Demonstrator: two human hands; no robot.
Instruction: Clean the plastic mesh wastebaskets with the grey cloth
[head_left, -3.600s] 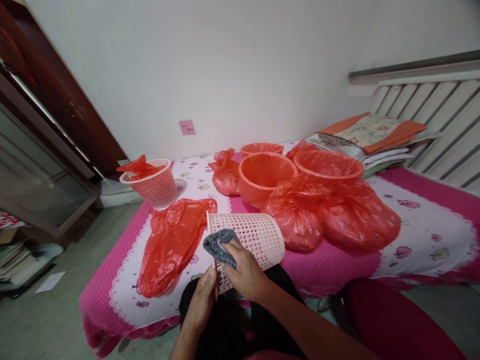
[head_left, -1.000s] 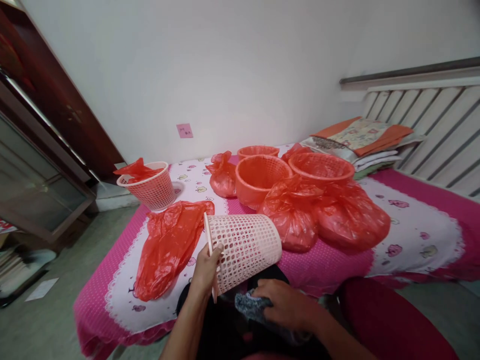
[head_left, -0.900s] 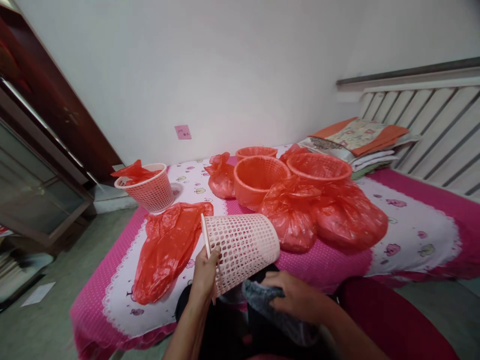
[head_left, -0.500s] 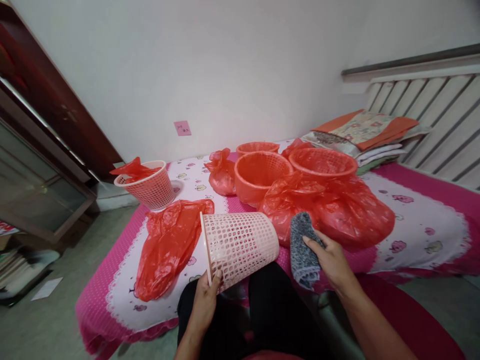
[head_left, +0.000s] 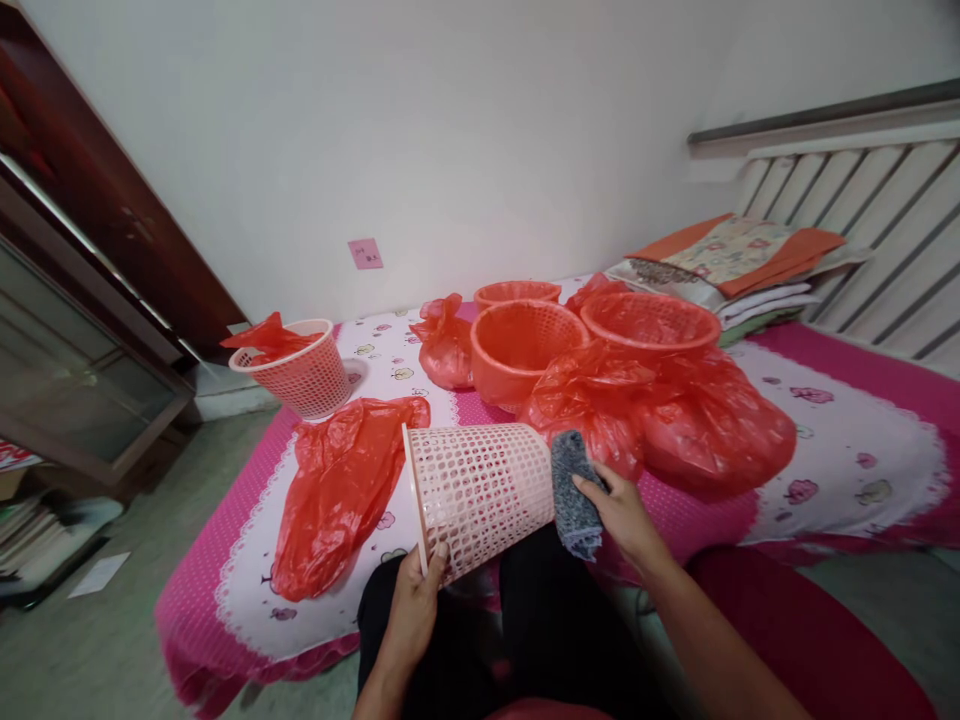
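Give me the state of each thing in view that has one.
Held basket: tipped on its side
Gray cloth: gripped, at the basket's base
Left hand: closed on the basket's rim
Right hand: closed on the cloth
Flat red bag: laid out
Left basket: upright, holding red plastic
Textiles: folded, stacked

On my remote feed I saw what looked like a bedroom in a home — a frilled pink-and-white bedspread [head_left: 244, 590], printed with little trees, stretched across the middle of the frame. Folded bedding [head_left: 765, 250] lay stacked at the right, near a white slatted panel [head_left: 892, 205]. A dark wooden door [head_left: 97, 170] stood at the upper left — and a plain pale wall [head_left: 510, 140] filled the top.
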